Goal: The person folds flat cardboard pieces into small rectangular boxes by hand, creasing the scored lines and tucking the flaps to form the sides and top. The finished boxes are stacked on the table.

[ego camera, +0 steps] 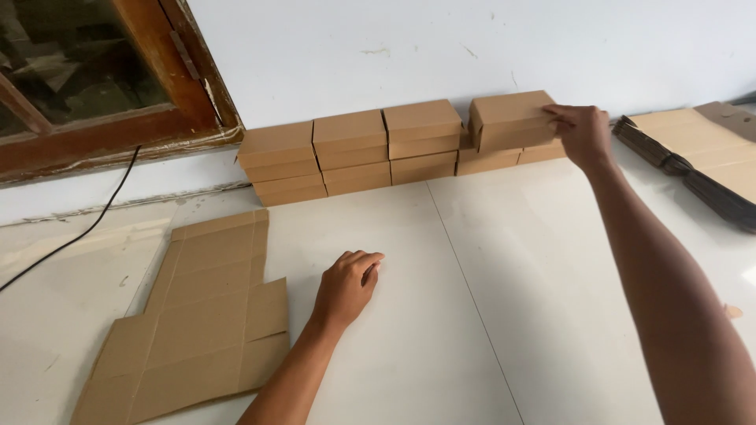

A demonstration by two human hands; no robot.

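The folded cardboard box sits at the top right end of a row of stacked boxes against the white wall, resting on the lower boxes beneath it, slightly askew and apart from the neighbouring top box. Its long axis runs left to right, along the wall. The right hand reaches far forward with the arm stretched out, and its grip is clamped on the box's right end, fingers over the top front edge; the box lies directly to the left of that hand, touching it. The left hand is well apart from the box, nearer the person, resting knuckles up on the white floor with the fingers curled loosely together and holding nothing. So the right hand is by far the nearer of the two. Just to the left of the left hand a flat, unfolded cardboard blank lies on the floor, close but not touching. At the far right a pile of flat cardboard sheets lies near the wall. A wooden window frame fills the upper left corner, and a black cable trails down from it across the floor.
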